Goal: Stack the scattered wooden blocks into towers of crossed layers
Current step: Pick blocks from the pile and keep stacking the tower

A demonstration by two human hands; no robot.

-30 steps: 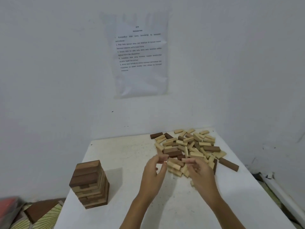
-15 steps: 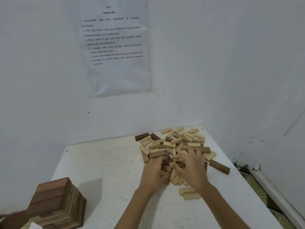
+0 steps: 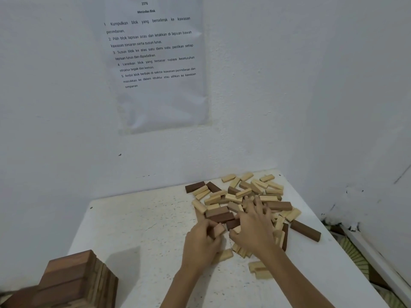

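Observation:
A heap of light and dark wooden blocks (image 3: pixel 244 196) lies scattered at the back right of the white table (image 3: pixel 138 227). My left hand (image 3: pixel 202 243) is at the heap's near left edge, its fingers curled round a light brown block (image 3: pixel 219 230). Spread over the middle of the heap, my right hand (image 3: pixel 253 227) has its fingers stretched onto the blocks. A finished tower of crossed layers (image 3: pixel 75 283), dark on top, stands at the table's front left corner, partly cut off by the frame.
A long dark block (image 3: pixel 305 230) lies apart at the right edge of the heap. Two light blocks (image 3: pixel 259 268) rest near my right forearm. A printed sheet (image 3: pixel 155 63) hangs on the white wall behind. The table's right edge drops to the floor.
Both hands moved from above the table's middle into the heap. My left hand now grips a block. The view shifted right and closer, so the tower slid to the lower left corner.

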